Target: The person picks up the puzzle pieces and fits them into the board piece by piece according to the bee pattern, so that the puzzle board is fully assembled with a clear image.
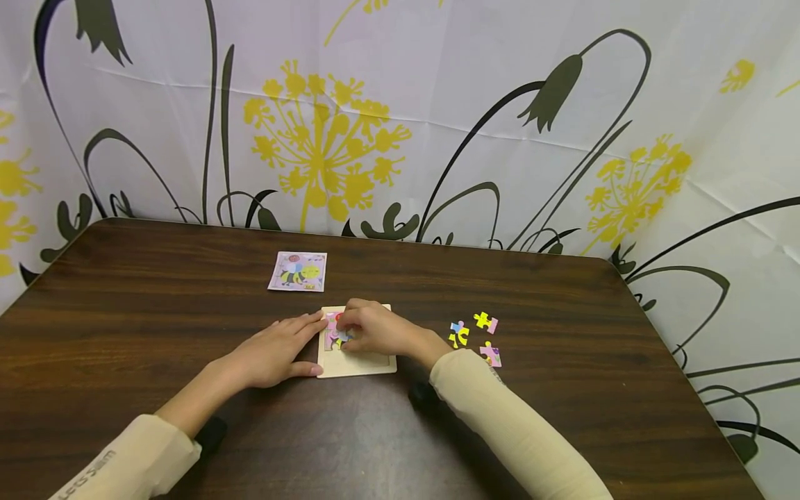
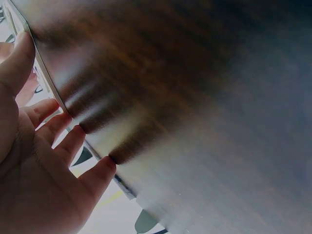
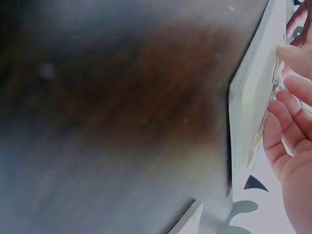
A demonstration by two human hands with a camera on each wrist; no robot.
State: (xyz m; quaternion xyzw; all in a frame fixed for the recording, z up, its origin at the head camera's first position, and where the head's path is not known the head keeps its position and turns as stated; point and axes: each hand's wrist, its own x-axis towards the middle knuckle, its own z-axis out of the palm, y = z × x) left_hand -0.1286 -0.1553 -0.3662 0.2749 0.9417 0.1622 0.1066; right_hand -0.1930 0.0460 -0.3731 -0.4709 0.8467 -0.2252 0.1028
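Note:
A pale wooden puzzle tray (image 1: 356, 367) lies flat on the table, with pink, blue and yellow pieces in its left part. My left hand (image 1: 271, 353) rests at the tray's left side, fingers extended, fingertips on the upper left corner and thumb at the lower left one. Over the tray, my right hand (image 1: 380, 330) has bent fingers and pinches a puzzle piece (image 1: 345, 335) low against the others; the hand hides most of it. In the right wrist view, the right fingertips (image 3: 273, 122) meet the tray (image 3: 251, 107) at its inner area.
Three loose puzzle pieces lie right of the tray: blue and yellow (image 1: 459, 333), yellow and pink (image 1: 485, 322), pink (image 1: 490, 354). A square bee picture (image 1: 298, 271) lies behind the tray to the left. A flowered curtain (image 1: 462, 104) hangs behind the dark table (image 1: 550, 312).

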